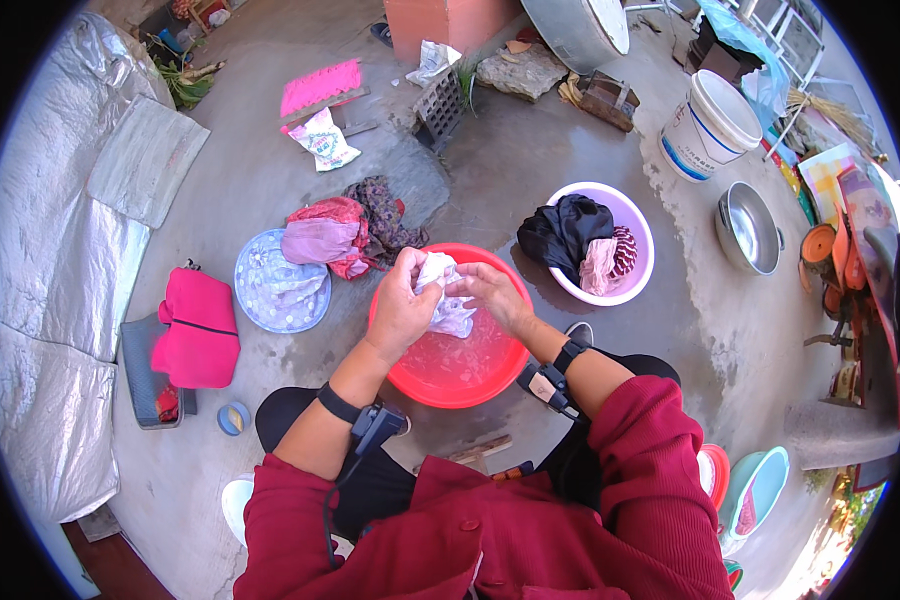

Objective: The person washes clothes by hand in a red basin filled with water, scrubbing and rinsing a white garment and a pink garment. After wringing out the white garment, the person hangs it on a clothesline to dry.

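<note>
Over a red plastic basin [459,397] of cloudy water, my left hand [403,304] grips a wet white cloth [452,321] with pale purple patterning. The fingers of my right hand [499,296] are loosely bent against the cloth's right side; whether they grip it is unclear. The cloth's lower end hangs low over the water. Left of the basin, a pink and red garment [328,236] and a dark patterned cloth [382,214] lie heaped, partly over a round blue dotted cushion [281,311]. To the right, a white-lilac basin [637,262] holds black, pink and striped clothes [579,225].
A bright pink garment [199,326] lies over a grey bin [139,375] at left. Beyond are a printed bag [326,142] and a perforated block [440,109]. A white bucket [701,135] and metal pot [750,229] stand right. A turquoise basin [772,476] sits lower right.
</note>
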A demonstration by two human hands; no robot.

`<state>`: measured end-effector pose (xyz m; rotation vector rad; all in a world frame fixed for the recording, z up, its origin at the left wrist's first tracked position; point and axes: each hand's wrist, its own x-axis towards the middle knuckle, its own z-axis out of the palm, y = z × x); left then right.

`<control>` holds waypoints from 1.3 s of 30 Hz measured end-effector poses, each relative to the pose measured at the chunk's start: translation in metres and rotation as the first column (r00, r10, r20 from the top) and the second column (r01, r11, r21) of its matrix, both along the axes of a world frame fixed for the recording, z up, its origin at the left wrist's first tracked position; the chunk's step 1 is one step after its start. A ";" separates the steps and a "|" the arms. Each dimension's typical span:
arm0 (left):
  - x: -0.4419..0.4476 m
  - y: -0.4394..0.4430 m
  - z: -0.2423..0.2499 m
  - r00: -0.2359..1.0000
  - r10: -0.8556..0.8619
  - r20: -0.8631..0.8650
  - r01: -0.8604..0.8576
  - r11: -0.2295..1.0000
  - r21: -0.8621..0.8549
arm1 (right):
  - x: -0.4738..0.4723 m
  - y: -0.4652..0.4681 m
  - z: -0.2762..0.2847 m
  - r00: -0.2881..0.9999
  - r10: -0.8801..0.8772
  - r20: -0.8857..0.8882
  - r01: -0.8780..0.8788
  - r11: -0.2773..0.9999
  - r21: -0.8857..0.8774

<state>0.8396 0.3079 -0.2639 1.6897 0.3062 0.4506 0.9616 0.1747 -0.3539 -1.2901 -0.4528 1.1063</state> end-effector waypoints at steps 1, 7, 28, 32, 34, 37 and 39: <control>0.000 -0.001 0.005 1.000 -0.020 0.007 0.021 0.999 -0.032 | -0.005 0.000 -0.007 0.997 0.021 0.069 -0.018 0.999 -0.046; -0.013 0.001 0.033 0.982 -0.178 0.060 0.187 0.960 -0.208 | -0.024 -0.001 -0.006 0.484 0.576 0.659 -0.322 0.817 -0.478; -0.028 0.084 0.010 0.906 0.415 0.087 -0.410 0.805 0.428 | 0.030 -0.047 0.105 -0.174 0.165 0.971 0.251 0.961 -0.118; -0.038 0.100 0.012 0.912 0.411 0.012 -0.344 0.747 0.569 | 0.035 -0.052 0.143 -0.115 -0.136 0.984 0.196 0.968 0.157; -0.044 0.105 0.015 0.916 0.374 -0.148 -0.227 0.784 0.578 | 0.040 -0.050 0.155 -0.013 -0.169 0.985 0.242 0.956 0.167; -0.059 0.109 0.019 0.930 0.262 -0.259 -0.040 0.770 0.637 | 0.051 -0.044 0.164 0.612 -0.286 0.737 0.333 0.939 0.088; -0.069 0.111 0.022 0.922 0.264 -0.284 0.027 0.687 0.726 | 0.055 -0.046 0.165 0.766 -0.297 0.570 0.235 0.955 0.181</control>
